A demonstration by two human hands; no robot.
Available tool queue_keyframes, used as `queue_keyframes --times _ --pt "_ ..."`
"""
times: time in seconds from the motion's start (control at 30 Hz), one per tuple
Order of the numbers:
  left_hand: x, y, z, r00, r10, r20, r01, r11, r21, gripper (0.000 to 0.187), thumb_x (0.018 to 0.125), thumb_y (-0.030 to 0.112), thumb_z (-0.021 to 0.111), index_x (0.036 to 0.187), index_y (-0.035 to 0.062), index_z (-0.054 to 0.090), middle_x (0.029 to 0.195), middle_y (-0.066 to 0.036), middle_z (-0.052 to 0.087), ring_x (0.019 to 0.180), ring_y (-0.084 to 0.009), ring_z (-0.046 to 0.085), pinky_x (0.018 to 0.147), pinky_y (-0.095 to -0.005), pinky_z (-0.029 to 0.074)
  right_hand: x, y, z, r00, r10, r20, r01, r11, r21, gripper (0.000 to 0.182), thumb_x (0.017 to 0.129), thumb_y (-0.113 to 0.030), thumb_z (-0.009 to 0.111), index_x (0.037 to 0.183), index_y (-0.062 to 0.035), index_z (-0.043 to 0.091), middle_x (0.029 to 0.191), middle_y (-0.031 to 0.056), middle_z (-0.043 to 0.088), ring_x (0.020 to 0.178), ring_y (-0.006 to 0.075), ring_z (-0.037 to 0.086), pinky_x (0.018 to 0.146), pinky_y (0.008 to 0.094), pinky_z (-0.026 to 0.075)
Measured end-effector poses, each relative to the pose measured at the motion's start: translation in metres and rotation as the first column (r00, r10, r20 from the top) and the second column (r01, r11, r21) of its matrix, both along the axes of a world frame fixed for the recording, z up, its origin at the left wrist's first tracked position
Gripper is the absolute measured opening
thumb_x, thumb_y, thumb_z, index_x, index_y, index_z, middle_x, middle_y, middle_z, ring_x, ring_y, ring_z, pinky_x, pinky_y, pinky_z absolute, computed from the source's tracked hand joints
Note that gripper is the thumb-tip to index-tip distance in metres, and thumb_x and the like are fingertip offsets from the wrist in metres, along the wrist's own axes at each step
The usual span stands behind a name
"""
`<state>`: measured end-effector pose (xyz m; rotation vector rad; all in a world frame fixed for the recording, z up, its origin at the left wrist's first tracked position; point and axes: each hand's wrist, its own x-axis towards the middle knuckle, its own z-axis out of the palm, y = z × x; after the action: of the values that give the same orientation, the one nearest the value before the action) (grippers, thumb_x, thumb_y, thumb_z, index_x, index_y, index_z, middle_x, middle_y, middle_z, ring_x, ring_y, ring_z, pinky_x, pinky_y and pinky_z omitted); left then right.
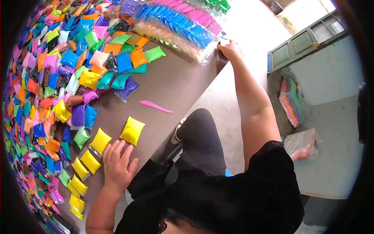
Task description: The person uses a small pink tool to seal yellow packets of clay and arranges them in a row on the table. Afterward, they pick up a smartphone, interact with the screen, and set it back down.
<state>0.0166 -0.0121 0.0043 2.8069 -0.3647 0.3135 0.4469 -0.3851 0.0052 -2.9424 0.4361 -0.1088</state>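
My left hand [119,162] lies flat on the table, fingers slightly apart and holding nothing. Its fingertips are right at a yellow packet [100,141] in clear wrapping. Another yellow packet [133,130] sits just beyond the fingers, and several more yellow packets [90,161] run in a row down beside the hand. My right hand [232,50] reaches out to the table's far right corner, its fingers curled round a small dark object [222,54]; I cannot tell what kind it is. A pink plastic knife [156,107] rests on the tabletop between the two hands.
A large heap of colourful packets [70,58] covers the table's left side. Clear bags of blue packets [177,25] and pink packets [194,13] lie at the back, near my right hand. The brown table [171,78] ends along a slanted edge above my leg. Wrapped bundles [290,101] stand by the right wall.
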Motion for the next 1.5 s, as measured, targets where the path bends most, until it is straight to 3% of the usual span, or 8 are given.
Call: queue_keyframes --times 0.3,0.4,0.5,0.57,0.8,0.87,1.07,1.5 --pt "-0.002 0.001 -0.001 0.998 0.023 0.058 -0.019 0.998 -0.068 0.037 0.083 0.018 0.068 0.118 0.0066 0.060 0.126 -0.017 0.054 0.119 -0.0368 0.050 0.105 -0.0502 0.038 -0.003 -0.033 -0.013 0.991 -0.131 0.021 0.124 0.970 0.208 0.066 0.074 -0.051 0.072 0.123 -0.0102 0.059 0.118 0.0142 0.065 0.111 0.0312 0.060 0.093 0.0436 0.050" --pt "-0.007 -0.004 0.001 0.979 0.004 0.205 0.039 0.978 -0.203 0.038 0.080 0.009 0.070 0.117 0.0056 0.061 0.127 -0.018 0.054 0.118 -0.0374 0.052 0.101 -0.0492 0.042 -0.050 -0.063 -0.019 0.989 -0.085 0.125 -0.096 0.284 0.954 0.060 0.084 -0.043 0.066 0.126 -0.0018 0.054 0.117 0.0162 0.063 0.109 0.0287 0.060 0.087 0.0467 0.053" --pt "0.002 -0.027 0.012 0.957 -0.171 0.233 0.261 0.856 -0.445 0.041 0.081 -0.002 0.068 0.121 0.0030 0.059 0.124 -0.018 0.057 0.109 -0.0340 0.060 0.093 -0.0402 0.050 -0.152 -0.039 0.003 0.917 0.237 0.322 -0.167 -0.505 0.847 0.059 0.092 -0.031 0.053 0.137 0.0053 0.041 0.123 0.0233 0.057 0.112 0.0331 0.058 0.089 0.0516 0.052" --pt "0.016 -0.051 0.017 0.952 -0.304 0.033 0.226 0.626 -0.747 0.044 0.087 -0.003 0.061 0.130 -0.0004 0.051 0.123 -0.019 0.058 0.108 -0.0290 0.062 0.092 -0.0362 0.050 -0.214 0.004 0.021 0.897 0.278 0.343 -0.112 -0.607 0.786 0.065 0.091 -0.035 0.050 0.140 0.0066 0.036 0.128 0.0265 0.053 0.116 0.0379 0.056 0.096 0.0520 0.048" --pt "0.054 -0.095 -0.010 0.702 -0.652 -0.285 -0.488 -0.149 -0.860 0.061 0.104 0.043 0.036 0.150 0.0049 0.023 0.139 -0.013 0.047 0.126 -0.0226 0.050 0.104 -0.0432 0.043 -0.325 0.075 0.008 0.895 0.446 0.019 0.218 -0.473 0.853 0.058 0.094 -0.018 0.052 0.143 0.0079 0.033 0.137 0.0224 0.048 0.126 0.0321 0.049 0.105 0.0418 0.041" --pt "0.054 -0.090 -0.010 0.649 -0.758 0.060 -0.519 -0.500 -0.693 0.058 0.105 0.046 0.030 0.148 0.0076 0.027 0.139 -0.010 0.047 0.125 -0.0209 0.050 0.106 -0.0394 0.042 -0.337 0.098 0.013 0.910 0.405 0.092 0.053 -0.333 0.941 0.056 0.096 -0.012 0.051 0.144 0.0063 0.031 0.136 0.0186 0.050 0.123 0.0275 0.052 0.103 0.0387 0.043" --pt "0.063 -0.080 -0.013 0.797 -0.596 0.092 -0.402 -0.638 -0.656 0.045 0.106 0.038 0.033 0.138 0.0075 0.041 0.131 -0.008 0.054 0.119 -0.0192 0.055 0.101 -0.0388 0.046 -0.334 0.145 0.012 0.922 0.189 0.339 -0.298 -0.214 0.930 0.054 0.100 -0.004 0.047 0.149 -0.0011 0.027 0.124 0.0120 0.057 0.110 0.0147 0.058 0.097 0.0291 0.047" --pt "0.064 -0.068 -0.011 0.788 -0.609 0.087 -0.469 -0.686 -0.556 0.046 0.104 0.039 0.037 0.138 0.0089 0.044 0.134 -0.008 0.055 0.122 -0.0235 0.055 0.106 -0.0453 0.043 -0.326 0.151 0.018 0.901 0.204 0.382 -0.403 0.071 0.912 0.036 0.099 -0.011 0.055 0.132 0.0029 0.050 0.105 0.0076 0.065 0.094 0.0125 0.062 0.082 0.0264 0.050"
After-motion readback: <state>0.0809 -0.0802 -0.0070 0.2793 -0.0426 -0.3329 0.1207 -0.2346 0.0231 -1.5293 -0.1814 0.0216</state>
